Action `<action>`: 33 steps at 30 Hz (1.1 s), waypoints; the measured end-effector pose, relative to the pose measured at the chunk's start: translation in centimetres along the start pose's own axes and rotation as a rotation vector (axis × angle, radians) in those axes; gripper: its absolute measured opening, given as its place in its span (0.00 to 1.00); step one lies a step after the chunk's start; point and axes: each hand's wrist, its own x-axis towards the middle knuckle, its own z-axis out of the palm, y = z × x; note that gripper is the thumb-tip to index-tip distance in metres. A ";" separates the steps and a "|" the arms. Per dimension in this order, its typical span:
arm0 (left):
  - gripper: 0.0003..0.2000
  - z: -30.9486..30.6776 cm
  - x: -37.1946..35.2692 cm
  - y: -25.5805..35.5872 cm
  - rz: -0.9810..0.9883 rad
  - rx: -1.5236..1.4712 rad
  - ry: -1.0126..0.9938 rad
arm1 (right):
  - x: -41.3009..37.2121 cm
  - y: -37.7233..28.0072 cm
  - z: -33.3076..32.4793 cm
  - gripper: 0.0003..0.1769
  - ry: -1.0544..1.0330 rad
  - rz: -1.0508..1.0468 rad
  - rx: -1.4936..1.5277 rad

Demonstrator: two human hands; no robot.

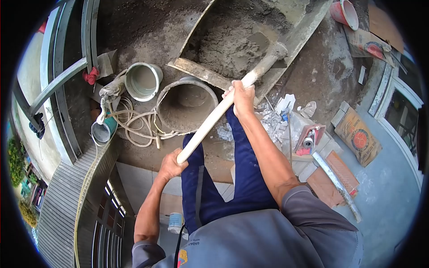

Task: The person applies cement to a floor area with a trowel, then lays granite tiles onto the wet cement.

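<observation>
A hoe (210, 123) with a long pale wooden handle slants across the middle of the view. My left hand (172, 165) is closed around the handle's near end, above my left knee. Farther up the handle, my right hand (242, 99) wraps around it. The handle's far end is crusted with mortar, and the dark blade (259, 41) is partly sunk in wet grey mortar (219, 49). That mortar lies in a wood-edged mixing trough (203, 71). Just below the trough stands a wide round tub (187, 100) with grey residue inside.
A white bucket (143, 81) of greyish water, a coiled hose (138, 125) and a small teal pail (103, 130) stand left. Rubble and torn paper (283, 109) lie right, near a cement bag (357, 138) and a metal strip (335, 185). A red bucket (344, 14) sits far right.
</observation>
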 end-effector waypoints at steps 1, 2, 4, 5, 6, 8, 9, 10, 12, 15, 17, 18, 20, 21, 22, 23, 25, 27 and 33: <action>0.11 0.2 -1.1 0.1 -0.019 -0.023 -0.009 | -1.4 -1.1 0.0 0.07 -0.015 -0.022 -0.034; 0.11 0.2 -2.4 0.4 -0.039 -0.043 -0.017 | -3.0 -2.1 0.3 0.07 -0.031 -0.043 -0.063; 0.12 -1.0 -4.2 2.3 -0.031 -0.046 0.012 | -5.9 -4.5 1.2 0.07 -0.029 -0.020 -0.026; 0.11 -1.3 -5.5 3.5 -0.017 -0.033 0.019 | -6.8 -5.4 1.3 0.07 -0.024 -0.011 -0.007; 0.10 -1.5 -6.7 4.9 -0.006 -0.020 0.029 | -6.7 -5.9 1.2 0.09 -0.047 -0.015 0.044; 0.10 -1.7 -8.7 8.6 -0.033 0.016 0.018 | -5.6 -6.4 1.2 0.09 -0.051 0.088 0.027; 0.11 -1.4 -8.6 11.0 -0.061 0.039 0.006 | -4.3 -6.6 1.3 0.10 -0.054 0.137 0.021; 0.11 -1.0 -7.6 13.4 -0.102 0.038 -0.015 | -1.9 -5.7 1.3 0.12 -0.034 0.171 -0.020; 0.13 1.2 -2.9 16.5 -0.137 0.006 0.008 | 5.6 -2.0 1.0 0.13 -0.045 0.291 -0.077; 0.13 5.8 3.9 19.1 -0.207 0.001 0.047 | 13.5 1.6 -0.2 0.14 -0.040 0.349 -0.258; 0.14 7.0 4.3 20.4 -0.181 -0.038 0.054 | 14.0 -1.0 -0.9 0.17 -0.107 0.299 -0.284; 0.14 7.1 4.2 21.3 -0.170 -0.088 0.043 | 13.5 -3.1 -1.3 0.18 -0.085 0.254 -0.307; 0.14 7.9 5.4 23.4 -0.088 -0.075 0.050 | 13.9 -8.9 -1.6 0.20 -0.052 0.153 -0.347; 0.15 8.4 5.9 24.5 -0.052 -0.069 0.054 | 14.4 -12.0 -2.1 0.21 -0.040 0.117 -0.369; 0.16 7.9 7.0 26.7 0.031 -0.105 0.034 | 15.2 -15.6 -2.0 0.21 -0.028 0.077 -0.400; 0.17 6.8 8.7 29.3 0.117 -0.142 0.017 | 17.0 -18.6 -2.4 0.21 -0.046 0.006 -0.429; 0.19 5.7 12.1 33.3 0.319 -0.298 -0.027 | 21.5 -24.0 -2.6 0.13 -0.052 -0.063 -0.402; 0.18 4.9 15.1 36.8 0.350 -0.290 0.033 | 29.5 -26.7 -4.0 0.13 -0.171 -0.085 -0.357; 0.18 3.6 13.1 35.5 0.042 -0.250 0.093 | 27.3 -13.3 -0.3 0.15 -0.142 0.207 -0.499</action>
